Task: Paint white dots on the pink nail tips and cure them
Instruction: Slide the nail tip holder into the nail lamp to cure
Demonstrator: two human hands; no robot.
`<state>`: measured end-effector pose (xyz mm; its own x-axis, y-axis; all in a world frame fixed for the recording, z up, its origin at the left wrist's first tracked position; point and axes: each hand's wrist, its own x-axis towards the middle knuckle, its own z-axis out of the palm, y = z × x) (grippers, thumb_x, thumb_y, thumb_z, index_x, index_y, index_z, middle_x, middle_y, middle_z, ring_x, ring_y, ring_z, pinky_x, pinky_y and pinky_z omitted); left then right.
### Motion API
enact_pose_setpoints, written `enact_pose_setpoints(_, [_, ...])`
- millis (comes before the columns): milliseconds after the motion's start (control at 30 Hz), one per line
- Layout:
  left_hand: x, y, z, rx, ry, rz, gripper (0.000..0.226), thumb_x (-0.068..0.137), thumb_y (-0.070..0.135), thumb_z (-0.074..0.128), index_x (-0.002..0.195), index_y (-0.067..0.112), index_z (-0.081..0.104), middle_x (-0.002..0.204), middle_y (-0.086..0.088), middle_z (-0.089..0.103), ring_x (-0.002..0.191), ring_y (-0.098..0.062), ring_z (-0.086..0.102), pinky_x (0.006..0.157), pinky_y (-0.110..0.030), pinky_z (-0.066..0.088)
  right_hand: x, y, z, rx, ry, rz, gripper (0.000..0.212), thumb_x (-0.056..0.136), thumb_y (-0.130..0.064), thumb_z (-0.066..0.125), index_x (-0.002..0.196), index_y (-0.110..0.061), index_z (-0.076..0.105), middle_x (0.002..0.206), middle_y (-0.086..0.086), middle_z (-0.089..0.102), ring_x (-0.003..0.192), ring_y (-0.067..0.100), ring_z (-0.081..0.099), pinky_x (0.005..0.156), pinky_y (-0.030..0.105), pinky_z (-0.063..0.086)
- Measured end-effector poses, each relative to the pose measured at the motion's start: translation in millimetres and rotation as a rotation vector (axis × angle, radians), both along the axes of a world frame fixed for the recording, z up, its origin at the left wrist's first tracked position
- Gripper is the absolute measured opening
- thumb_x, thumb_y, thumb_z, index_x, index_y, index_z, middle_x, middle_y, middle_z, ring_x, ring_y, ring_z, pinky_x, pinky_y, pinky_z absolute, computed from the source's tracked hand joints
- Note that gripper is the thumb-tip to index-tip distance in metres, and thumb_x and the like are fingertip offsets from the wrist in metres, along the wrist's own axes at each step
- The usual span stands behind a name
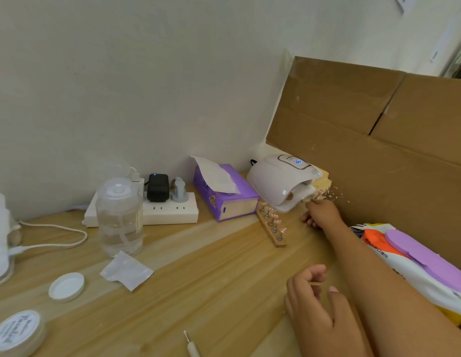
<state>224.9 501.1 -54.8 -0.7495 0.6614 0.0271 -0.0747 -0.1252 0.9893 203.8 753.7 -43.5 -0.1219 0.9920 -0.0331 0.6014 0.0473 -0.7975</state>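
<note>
A white nail lamp point(278, 180) stands at the back of the wooden table, its blue display lit. My right hand point(321, 213) reaches to the lamp's opening, fingertips pinched on a small pink nail tip point(321, 194) that is blurred. In front of the lamp lies a wooden strip point(273, 228) holding several pink nail tips on metal stands. My left hand point(310, 295) rests loosely curled on the table near me, holding nothing. A white-handled dotting tool point(191, 345) lies at the front edge, left of that hand.
Large cardboard sheet point(378, 150) leans behind the lamp. A wipes pack point(420, 261) lies under my right forearm. Purple tissue box point(224, 195), power strip point(170, 211), clear bottle point(120, 217), a sachet point(126, 273), a white lid point(66, 286) and a jar point(17, 331) sit to the left.
</note>
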Motion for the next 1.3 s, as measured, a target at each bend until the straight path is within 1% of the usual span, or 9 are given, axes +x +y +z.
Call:
enact_pose_setpoints(100, [0,-1,1,-0.005,-0.013,-0.005,0.046,0.077,-0.005,0.065,0.088,0.038,0.058,0.088,0.013,0.06,0.088,-0.004,0.046,0.078,-0.017,0.041,0,4,-1,-0.022,-0.004,0.065,0.057,0.098,-0.015,0.049,0.151,-0.007,0.027,0.063,0.007,0.064,0.046,0.014,0.047,0.046,0.025,0.04])
enact_pose_setpoints(333, [1,-2,-1,-0.004,0.066,-0.051,0.042,0.08,-0.001,0.064,0.092,0.039,0.056,0.091,0.016,0.06,0.092,-0.001,0.045,0.08,-0.014,0.038,-21,13,9,0.051,-0.216,0.225,0.036,0.089,-0.04,0.065,0.116,-0.02,0.051,0.057,0.001,0.062,0.044,0.013,0.048,0.046,0.022,0.038])
enact_pose_setpoints(533, [2,-2,0,0.037,0.054,-0.065,0.036,0.078,0.006,0.063,0.092,0.039,0.057,0.09,0.018,0.06,0.087,-0.003,0.049,0.079,-0.013,0.038,-30,10,10,0.181,-0.271,0.239,0.011,0.09,-0.025,0.059,0.09,-0.015,0.055,0.068,0.007,0.062,0.069,0.025,0.058,0.069,0.033,0.046])
enact_pose_setpoints(633, [5,-5,3,0.094,0.05,-0.009,0.03,0.065,0.022,0.055,0.089,0.041,0.059,0.085,0.018,0.062,0.084,-0.002,0.049,0.078,-0.016,0.039,-18,2,4,0.247,-0.324,0.191,0.023,0.087,-0.015,0.058,0.068,-0.013,0.045,0.068,0.008,0.053,0.073,0.026,0.049,0.062,0.03,0.037])
enact_pose_setpoints(733, [7,-4,2,0.118,0.063,0.025,0.031,0.065,0.021,0.056,0.088,0.042,0.059,0.084,0.019,0.062,0.082,-0.001,0.049,0.077,-0.017,0.039,-3,-11,0,0.302,-0.4,0.137,0.022,0.093,-0.021,0.055,0.076,-0.008,0.051,0.076,0.012,0.057,0.08,0.029,0.056,0.065,0.032,0.038])
enact_pose_setpoints(833, [6,-3,-1,0.081,0.074,-0.02,0.04,0.075,0.004,0.065,0.091,0.04,0.057,0.09,0.017,0.063,0.085,-0.001,0.048,0.08,-0.018,0.039,5,-22,0,0.308,-0.434,0.024,0.039,0.093,-0.035,0.057,0.112,-0.001,0.054,0.107,0.018,0.063,0.105,0.035,0.06,0.074,0.033,0.039])
enact_pose_setpoints(967, [2,-8,4,0.085,0.053,-0.048,0.031,0.074,0.014,0.059,0.091,0.04,0.056,0.092,0.015,0.062,0.084,-0.002,0.048,0.08,-0.018,0.039,3,-25,0,0.226,-0.48,0.008,0.036,0.088,-0.041,0.061,0.089,-0.006,0.057,0.08,0.008,0.066,0.099,0.031,0.065,0.068,0.03,0.041])
enact_pose_setpoints(1100, [-4,-7,7,0.029,-0.005,-0.11,0.038,0.085,0.001,0.059,0.09,0.039,0.053,0.092,0.014,0.061,0.088,-0.007,0.05,0.084,-0.022,0.04,0,-26,6,0.102,-0.482,0.001,0.06,0.089,-0.059,0.053,0.119,-0.007,0.058,0.115,0.014,0.062,0.108,0.033,0.059,0.084,0.034,0.046])
enact_pose_setpoints(1300, [-7,-6,11,0.069,-0.153,-0.033,0.04,0.086,-0.003,0.059,0.096,0.034,0.05,0.092,0.007,0.06,0.089,-0.018,0.05,0.077,-0.019,0.043,-1,-20,11,0.049,-0.412,0.016,0.044,0.084,-0.066,0.053,0.084,-0.023,0.058,0.086,0.003,0.059,0.086,0.026,0.057,0.073,0.031,0.043])
